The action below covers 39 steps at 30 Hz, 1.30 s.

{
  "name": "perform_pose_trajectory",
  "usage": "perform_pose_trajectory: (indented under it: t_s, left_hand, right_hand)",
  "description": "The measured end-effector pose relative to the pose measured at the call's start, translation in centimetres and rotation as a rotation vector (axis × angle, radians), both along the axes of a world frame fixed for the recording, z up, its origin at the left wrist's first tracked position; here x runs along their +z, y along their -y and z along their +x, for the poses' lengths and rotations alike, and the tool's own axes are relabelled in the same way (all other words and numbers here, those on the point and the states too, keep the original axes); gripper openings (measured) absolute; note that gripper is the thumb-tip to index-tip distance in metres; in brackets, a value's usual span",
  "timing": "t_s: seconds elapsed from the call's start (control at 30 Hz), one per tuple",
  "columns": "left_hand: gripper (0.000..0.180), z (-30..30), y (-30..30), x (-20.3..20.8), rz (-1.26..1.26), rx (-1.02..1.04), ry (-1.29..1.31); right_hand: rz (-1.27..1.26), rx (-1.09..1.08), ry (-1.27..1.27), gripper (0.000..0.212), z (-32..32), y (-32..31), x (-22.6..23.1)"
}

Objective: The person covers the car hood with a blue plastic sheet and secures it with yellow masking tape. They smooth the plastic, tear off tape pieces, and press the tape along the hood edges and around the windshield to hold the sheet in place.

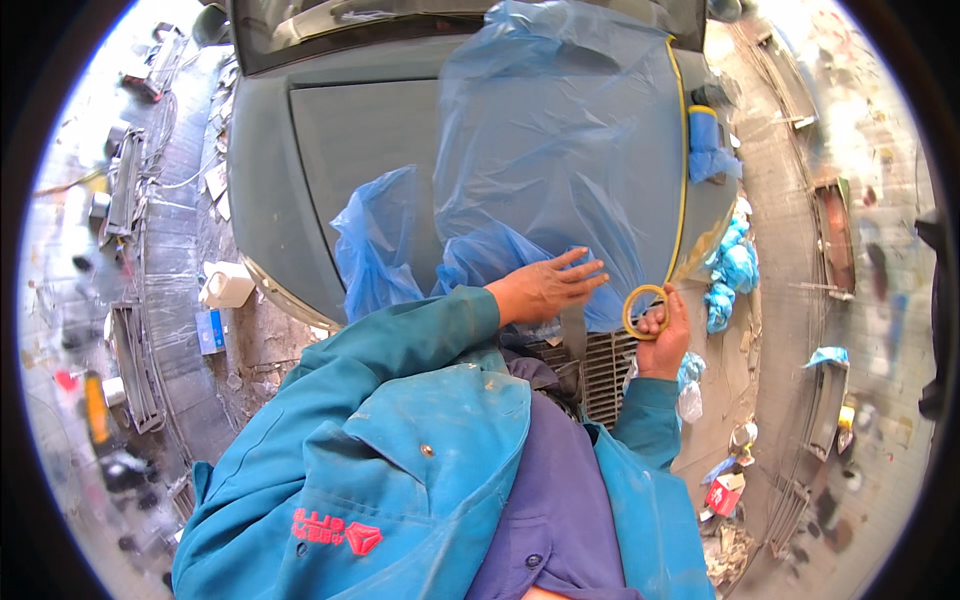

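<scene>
Evidently, the blue plastic film [560,130] was the main workpiece: it lay over the hood [370,150] of a vehicle, from 12 to 2 o'clock in the view, with its gathered lower edge close to the centre. A yellow tape strip [681,150] ran along its 2 o'clock edge. The film was judged very light, limp, slippery and easily torn; the proper hold was a flat palm over a broad area, or a gathered fold at the edge. The tape roll [627,312] sat at 3 o'clock, judged light and firm, best taken by its rim, clear of the sticky face.

The fingers of the right hand [668,335] were closed on the roll's rim. The left hand [548,290], at 9 o'clock from the roll, had its fingers extended and slightly spread over the film, gripping nothing visible.

Farther out, a blue roll with a yellow end [704,135] stood at 2 o'clock, and a white container [228,285] at 9 o'clock.

The left palm was hidden, so its pressure could not be determined. The roll's loose end could not be made out. The windshield was cut off at 12 o'clock.
</scene>
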<state>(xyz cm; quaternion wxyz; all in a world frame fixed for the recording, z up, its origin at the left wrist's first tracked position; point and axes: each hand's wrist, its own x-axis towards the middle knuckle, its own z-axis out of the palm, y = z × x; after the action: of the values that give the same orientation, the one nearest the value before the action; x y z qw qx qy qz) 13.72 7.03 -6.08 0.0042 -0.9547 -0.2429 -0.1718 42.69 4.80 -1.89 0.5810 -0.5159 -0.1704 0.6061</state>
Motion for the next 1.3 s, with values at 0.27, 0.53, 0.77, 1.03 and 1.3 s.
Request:
perform_pose_trajectory:
  t_s: [0.27, 0.53, 0.77, 1.03, 1.3]
  left_hand:
    - [0.020, 2.8, 3.1, 1.1, -0.696, 0.182, 0.007]
    - [0.047, 1.7, 4.1, -2.7, -1.189, 0.607, 0.354]
    - [0.052, -0.7, 4.4, 2.6, -1.180, 0.566, 0.411]
    - [0.035, -5.0, 4.5, 6.2, -0.450, 0.139, -0.120]
    - [0.017, -9.8, 2.6, 4.1, -0.986, 0.468, 0.071]
  right_hand:
    - [-0.102, 0.302, 0.549, 0.037, 0.7, 5.9, -3.7]
    - [0.508, 0.645, 1.384, 0.084, -4.3, 8.0, -6.1]
    - [0.689, 0.725, 1.363, 0.043, -7.0, 6.5, -6.6]
    - [0.635, 1.027, 1.026, 0.019, -6.6, 4.2, -4.4]
    - [0.498, 0.955, 1.099, 0.022, -9.7, 1.2, -3.6]
